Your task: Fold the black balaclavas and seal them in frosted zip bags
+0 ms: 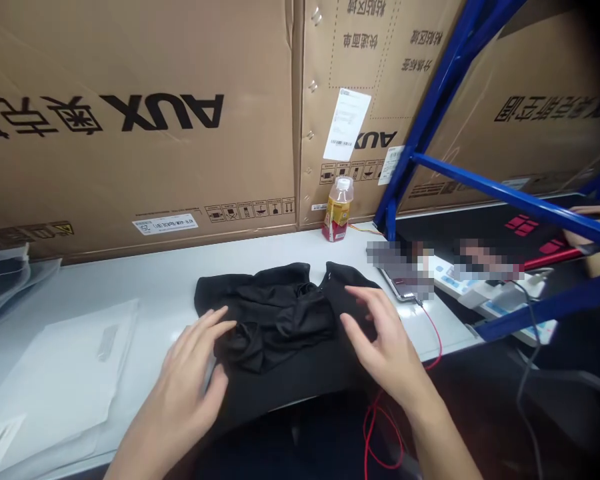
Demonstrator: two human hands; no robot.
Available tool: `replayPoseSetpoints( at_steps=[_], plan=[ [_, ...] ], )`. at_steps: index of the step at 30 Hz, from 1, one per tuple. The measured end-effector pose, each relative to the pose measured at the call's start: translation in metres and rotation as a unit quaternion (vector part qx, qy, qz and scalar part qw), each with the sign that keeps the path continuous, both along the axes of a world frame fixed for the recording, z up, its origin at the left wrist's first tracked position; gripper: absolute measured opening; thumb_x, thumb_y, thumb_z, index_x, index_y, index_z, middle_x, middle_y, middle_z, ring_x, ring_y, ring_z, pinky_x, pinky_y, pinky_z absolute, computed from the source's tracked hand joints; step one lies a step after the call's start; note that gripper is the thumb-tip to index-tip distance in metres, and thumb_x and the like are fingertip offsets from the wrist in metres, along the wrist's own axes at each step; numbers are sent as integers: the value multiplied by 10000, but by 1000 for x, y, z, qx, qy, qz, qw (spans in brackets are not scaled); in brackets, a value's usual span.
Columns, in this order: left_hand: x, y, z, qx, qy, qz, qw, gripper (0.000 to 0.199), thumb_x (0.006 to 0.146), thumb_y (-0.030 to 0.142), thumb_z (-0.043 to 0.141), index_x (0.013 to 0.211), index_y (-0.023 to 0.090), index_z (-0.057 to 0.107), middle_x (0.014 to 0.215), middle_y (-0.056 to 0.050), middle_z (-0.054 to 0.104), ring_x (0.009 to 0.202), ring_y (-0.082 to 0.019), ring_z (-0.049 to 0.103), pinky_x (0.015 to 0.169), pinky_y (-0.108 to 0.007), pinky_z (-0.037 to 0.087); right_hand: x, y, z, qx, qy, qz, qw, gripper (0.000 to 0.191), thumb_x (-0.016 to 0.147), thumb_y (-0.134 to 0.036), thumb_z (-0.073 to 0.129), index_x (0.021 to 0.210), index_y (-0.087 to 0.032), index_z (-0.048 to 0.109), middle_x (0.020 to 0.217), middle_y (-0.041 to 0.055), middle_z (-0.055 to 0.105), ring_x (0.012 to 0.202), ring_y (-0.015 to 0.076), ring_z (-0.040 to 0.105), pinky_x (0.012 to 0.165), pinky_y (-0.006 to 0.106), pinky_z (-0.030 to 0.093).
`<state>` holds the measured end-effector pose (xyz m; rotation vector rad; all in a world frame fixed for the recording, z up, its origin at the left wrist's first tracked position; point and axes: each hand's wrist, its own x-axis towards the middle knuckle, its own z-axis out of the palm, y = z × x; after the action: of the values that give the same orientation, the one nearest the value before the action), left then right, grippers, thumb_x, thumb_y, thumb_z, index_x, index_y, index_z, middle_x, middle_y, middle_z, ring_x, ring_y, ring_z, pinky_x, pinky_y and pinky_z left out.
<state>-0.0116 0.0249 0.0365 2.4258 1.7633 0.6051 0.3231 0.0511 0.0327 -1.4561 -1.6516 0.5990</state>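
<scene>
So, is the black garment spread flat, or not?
Not spread: the black garment lies bunched in loose folds on the white table, between the left hand and right hand.

A crumpled black fabric garment (273, 317) lies in folds.

Bright, even light casts only soft shadows, with faint glare on the white table (180, 273), bowed wide-angle edges and darkened corners.

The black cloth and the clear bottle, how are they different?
The crumpled black fabric garment lies in soft folds, but the clear plastic bottle stands upright. The garment is much bigger than the bottle. The garment is plain black, while the bottle has a yellow and red label. Both rest on the white table.
</scene>
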Motion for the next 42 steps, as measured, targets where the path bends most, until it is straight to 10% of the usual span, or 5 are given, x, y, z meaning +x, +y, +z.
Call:
replayPoseSetpoints(
  at_steps=[5,11,17,30,42],
  plan=[
    [29,9,6,-27,36,-77,996,427,1020,407,566,1445,379,540,1292,-33,719,1237,-298,662,1232,-673,321,-29,15,22,26,-169,164,971,465,916,-176,669,1360,-310,642,1436,74,641,1313,322,553,1114,545,465],
    [2,-4,18,-57,10,-95,994,153,1037,359,544,1009,281,673,966,8,687,934,-201,684,1245,-533,348,27,7,8,-32,-18,-2,999,506,953,-258,576,1447,-288,474,1223,64,695,1015,256,707,851,407,602],
    [-10,-9,29,-51,11,-124,991,269,1032,375,535,819,269,661,1012,-14,671,1009,-219,664,1211,-484,382,63,-15,7,-21,-193,66,979,368,976,-264,531,1318,-363,623,1556,39,492,1477,324,421,1158,545,431],
    [46,62,39,-195,104,-75,972,419,1081,410,433,1458,414,615,1282,12,782,1090,-240,768,867,-333,579,61,-15,51,-150,-161,292,931,90,952,-346,705,972,-298,779,1106,36,712,1090,243,653,943,372,564],
    [82,63,40,-114,166,-54,978,798,1065,388,473,1716,229,38,1518,-139,607,1331,-333,611,1033,-460,523,45,8,23,-68,-144,49,986,637,1020,-344,574,1623,-402,379,1661,52,448,630,129,683,729,384,658]
  ],
)
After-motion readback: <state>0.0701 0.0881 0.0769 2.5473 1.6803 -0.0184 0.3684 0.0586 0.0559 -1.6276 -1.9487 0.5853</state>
